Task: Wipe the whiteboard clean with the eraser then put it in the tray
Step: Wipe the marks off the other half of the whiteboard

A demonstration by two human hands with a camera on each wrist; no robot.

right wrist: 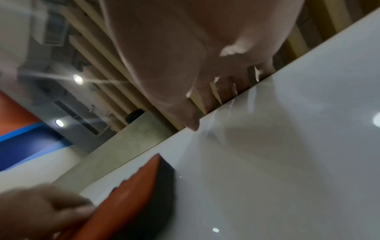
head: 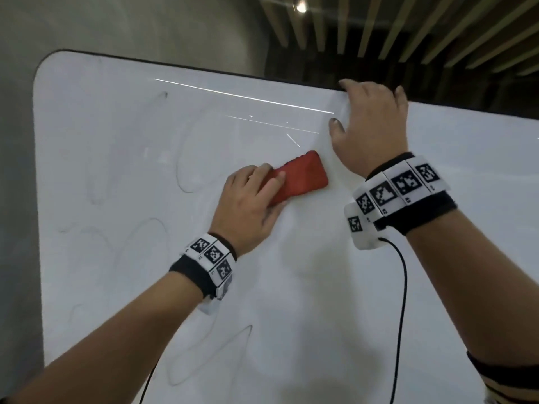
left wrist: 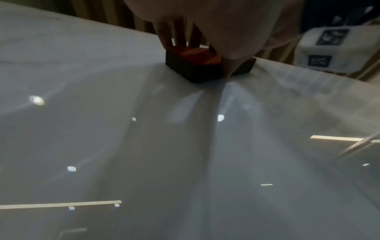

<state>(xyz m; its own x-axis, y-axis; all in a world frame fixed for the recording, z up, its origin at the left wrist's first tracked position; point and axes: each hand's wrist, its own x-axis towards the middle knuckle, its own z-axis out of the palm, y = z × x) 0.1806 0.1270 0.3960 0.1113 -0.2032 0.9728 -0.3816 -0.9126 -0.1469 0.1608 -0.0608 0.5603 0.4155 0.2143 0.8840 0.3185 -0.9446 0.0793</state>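
Head view, closest first: two wristbands (head: 210,258) with black-and-white squares, and a thin black cable (head: 401,301) hanging from the right one. Could snag or drag across the board on a big swipe.

A bit further in: left hand (head: 250,196), fingers and thumb curled round the low end of the red eraser (head: 300,177). Gripping only that one end, with the other end sticking out up and to the right. Dark pad flat on the whiteboard (head: 291,287), up near the top, around the middle. Might tip onto one edge if pushed too hard from that end, and so miss a strip. Might slip out and drop if held too loosely.

Left of the eraser and lower down: faint grey loops (head: 186,190), not yet wiped. Easy to miss, being so pale. Might only smear under a light push.

Further up: right hand (head: 370,126), fingers apart and hooked over the top edge of the board, thumb on the white face, pinching that edge. Probably holding the board steady. Might get bumped by the eraser, just below it. Might leave a thumb smudge.

No tray in sight anywhere, so no telling yet where to put the eraser.
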